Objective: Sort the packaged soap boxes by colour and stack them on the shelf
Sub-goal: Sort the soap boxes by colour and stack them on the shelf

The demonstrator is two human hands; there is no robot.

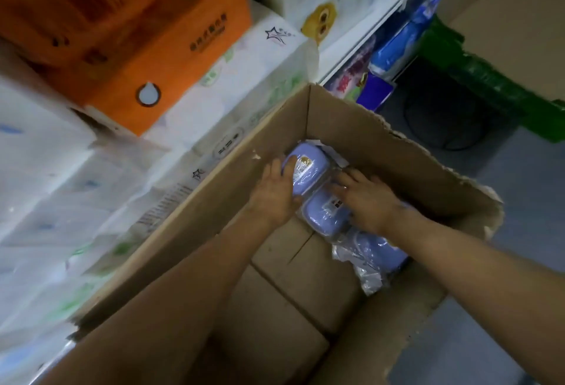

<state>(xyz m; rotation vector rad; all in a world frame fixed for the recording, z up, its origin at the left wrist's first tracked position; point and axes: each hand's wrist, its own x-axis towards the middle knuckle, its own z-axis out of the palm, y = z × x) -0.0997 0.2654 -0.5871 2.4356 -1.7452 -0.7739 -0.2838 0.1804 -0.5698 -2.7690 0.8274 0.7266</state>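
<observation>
Lilac plastic-wrapped soap boxes (308, 170) lie between both hands in the carton (397, 152).

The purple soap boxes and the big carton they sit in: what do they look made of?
The purple soap boxes look like smooth moulded plastic with rounded corners, each in a glossy clear film wrap that glints and crinkles; plastic is my guess. The carton is plain brown corrugated cardboard, matte, with ragged torn top edges. Left hand and right hand both rest on the boxes.

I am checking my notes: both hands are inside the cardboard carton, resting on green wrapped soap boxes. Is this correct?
Not quite. The head view shows both the left hand and right hand inside the cardboard carton, but the wrapped soap boxes are purple, not green.
</observation>
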